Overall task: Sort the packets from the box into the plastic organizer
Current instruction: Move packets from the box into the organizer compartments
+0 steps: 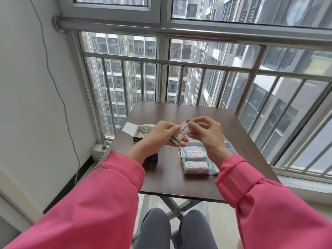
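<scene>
A person in pink sleeves (115,191) sits at a small dark brown table (167,180) set against a window railing (206,67). Both hands are raised above the table, holding one packet (180,132) between them. The left hand (159,134) curls its fingers around the lower end of the packet, where a green strip shows, with the thumb lying across the front. The right hand (206,133) pinches the upper end between thumb and forefinger, its other fingers bent loosely behind. The packet is white with printed lettering, tilted so its top leans to the right, and it hangs clear of the table, above the gap between the box and the organizer. The box (139,131) lies on the table to the left of the packet, partly hidden behind the left hand; its white flap is folded open and more packets (142,131) show inside. The clear plastic organizer (197,161) sits on the table to the right of the box, below and behind the right hand. Two of its near compartments each hold a packet lying flat, one behind the other, with green edges visible. The far compartments are mostly hidden by the right wrist, so their contents cannot be told. A thin cable (53,83) runs down the white wall left of the table.
</scene>
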The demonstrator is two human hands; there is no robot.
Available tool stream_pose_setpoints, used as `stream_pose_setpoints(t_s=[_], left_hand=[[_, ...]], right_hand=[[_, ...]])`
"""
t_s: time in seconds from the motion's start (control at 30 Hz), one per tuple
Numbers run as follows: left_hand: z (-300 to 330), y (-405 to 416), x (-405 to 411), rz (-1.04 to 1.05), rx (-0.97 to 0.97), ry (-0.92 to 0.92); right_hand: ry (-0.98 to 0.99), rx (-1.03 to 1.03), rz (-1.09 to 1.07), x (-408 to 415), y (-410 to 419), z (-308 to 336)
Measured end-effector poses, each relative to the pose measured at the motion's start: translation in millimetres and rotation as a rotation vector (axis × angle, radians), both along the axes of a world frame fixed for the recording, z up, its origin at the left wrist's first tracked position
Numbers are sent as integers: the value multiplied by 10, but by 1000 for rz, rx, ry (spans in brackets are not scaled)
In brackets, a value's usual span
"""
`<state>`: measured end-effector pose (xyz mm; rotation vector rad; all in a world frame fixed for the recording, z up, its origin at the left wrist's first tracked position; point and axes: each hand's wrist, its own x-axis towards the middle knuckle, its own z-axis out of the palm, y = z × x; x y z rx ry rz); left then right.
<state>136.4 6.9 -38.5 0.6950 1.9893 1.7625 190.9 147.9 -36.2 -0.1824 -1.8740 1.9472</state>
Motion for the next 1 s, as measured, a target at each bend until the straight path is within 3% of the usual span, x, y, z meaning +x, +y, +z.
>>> stream_pose_setpoints(t_s=[0.2,0.47,1.0], left_hand=[[-96,145,185,130,222,-81],[-259,279,291,296,172,96],[-378,406,323,345,256,-25]], right_hand=[[-76,13,41,256,121,-8],[-150,70,70,428,288,-90],[-143,-35,-98,299,468,-268]])
